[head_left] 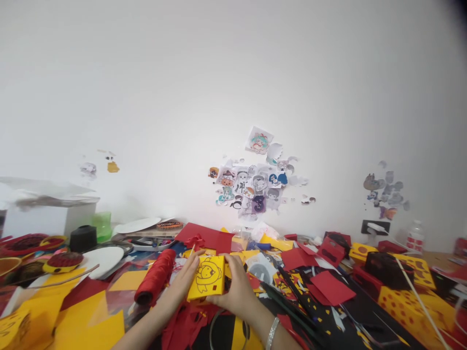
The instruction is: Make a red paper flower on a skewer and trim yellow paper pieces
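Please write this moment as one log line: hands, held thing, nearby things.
left hand: holds yellow box | right hand: holds same box | nearby: red roll, red paper

Both forearms are bare and sleeveless; a thin silver bangle point(272, 333) circles the right wrist, near the frame's bottom edge.

A home craft corner: cut paper scraps point(330, 287) cover the table and cartoon stickers point(255, 187) dot the wall.
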The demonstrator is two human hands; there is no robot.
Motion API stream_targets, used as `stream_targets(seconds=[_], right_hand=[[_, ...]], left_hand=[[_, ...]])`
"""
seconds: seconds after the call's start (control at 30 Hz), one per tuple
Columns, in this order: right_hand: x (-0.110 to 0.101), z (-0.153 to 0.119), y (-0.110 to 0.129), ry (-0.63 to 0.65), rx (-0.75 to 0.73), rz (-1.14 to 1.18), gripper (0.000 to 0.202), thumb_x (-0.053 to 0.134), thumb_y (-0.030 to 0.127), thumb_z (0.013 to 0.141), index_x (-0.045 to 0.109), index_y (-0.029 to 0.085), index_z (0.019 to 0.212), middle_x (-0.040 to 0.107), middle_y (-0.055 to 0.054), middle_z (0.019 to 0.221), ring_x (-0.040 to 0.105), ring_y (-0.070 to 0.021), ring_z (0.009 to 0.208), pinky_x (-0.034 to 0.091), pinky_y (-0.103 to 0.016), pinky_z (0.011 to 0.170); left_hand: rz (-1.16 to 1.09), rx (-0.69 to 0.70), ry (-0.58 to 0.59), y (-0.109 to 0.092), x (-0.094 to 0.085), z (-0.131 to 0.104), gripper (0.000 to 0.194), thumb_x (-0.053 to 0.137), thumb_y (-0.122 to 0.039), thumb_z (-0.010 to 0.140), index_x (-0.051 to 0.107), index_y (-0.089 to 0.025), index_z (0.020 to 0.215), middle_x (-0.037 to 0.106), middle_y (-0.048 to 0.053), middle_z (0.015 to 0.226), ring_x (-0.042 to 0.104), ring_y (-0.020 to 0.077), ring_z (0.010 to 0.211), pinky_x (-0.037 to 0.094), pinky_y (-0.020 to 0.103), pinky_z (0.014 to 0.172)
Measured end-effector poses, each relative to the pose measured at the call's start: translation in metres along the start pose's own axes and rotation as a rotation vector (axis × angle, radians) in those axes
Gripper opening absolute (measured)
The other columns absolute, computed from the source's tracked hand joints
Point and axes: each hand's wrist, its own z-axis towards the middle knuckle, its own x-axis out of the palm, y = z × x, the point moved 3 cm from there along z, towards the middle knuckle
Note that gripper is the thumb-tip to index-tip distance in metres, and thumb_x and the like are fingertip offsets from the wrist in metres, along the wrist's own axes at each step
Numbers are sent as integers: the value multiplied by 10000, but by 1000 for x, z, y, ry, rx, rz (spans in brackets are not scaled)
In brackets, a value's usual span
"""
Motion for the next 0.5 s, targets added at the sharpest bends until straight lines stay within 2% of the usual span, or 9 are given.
stream_targets(seconds=[0.1,0.2,0.27,0.33,0.37,0.43,0.5], right_hand=[[-2,0,-5,-68,70,90,886,802,317,510,348,241,1268,411,-102,1229,377,-289,1204,319,-432,1000],[-9,0,3,-12,19,244,893,781,367,555,311,268,1307,397,-89,1279,384,-264,1212,359,-396,976],[-16,2,11,23,-74,275,674,721,395,645,429,268,1239,452,-73,1256,409,-243,1191,349,-381,983],[-21,5,17,-1,-129,253,322,588,375,781,575,255,1080,548,-58,1156,461,-216,1132,332,-372,988],[-23,7,17,-28,-129,244,220,531,348,823,619,248,997,586,-54,1094,490,-205,1089,337,-369,978],[-24,10,14,-81,-66,283,166,518,301,826,655,236,892,627,-48,987,532,-199,1003,364,-362,939],[-22,13,7,-112,26,385,114,604,271,749,667,223,830,639,-43,930,544,-206,959,369,-363,922]], left_hand=[[84,151,146,-2,-1,0,670,540,-591,713,375,-236,1256,423,98,1358,427,257,1224,399,395,988],[324,323,208,-5,-3,-3,712,605,-523,697,300,-246,1278,384,123,1364,370,282,1255,388,429,988],[517,433,193,-8,-4,-5,674,627,-449,708,302,-260,1267,387,118,1346,348,284,1263,336,459,1023],[697,550,196,-12,-2,-9,670,664,-372,689,321,-283,1257,380,101,1339,319,285,1274,284,483,1050],[770,591,201,-14,-1,-11,666,672,-339,683,330,-293,1254,369,94,1343,304,285,1279,274,491,1053],[867,633,219,-17,3,-15,651,667,-289,684,345,-302,1250,340,92,1356,289,284,1283,287,496,1045],[915,655,236,-20,6,-17,639,658,-251,686,354,-300,1245,325,94,1363,295,280,1278,309,489,1035]])
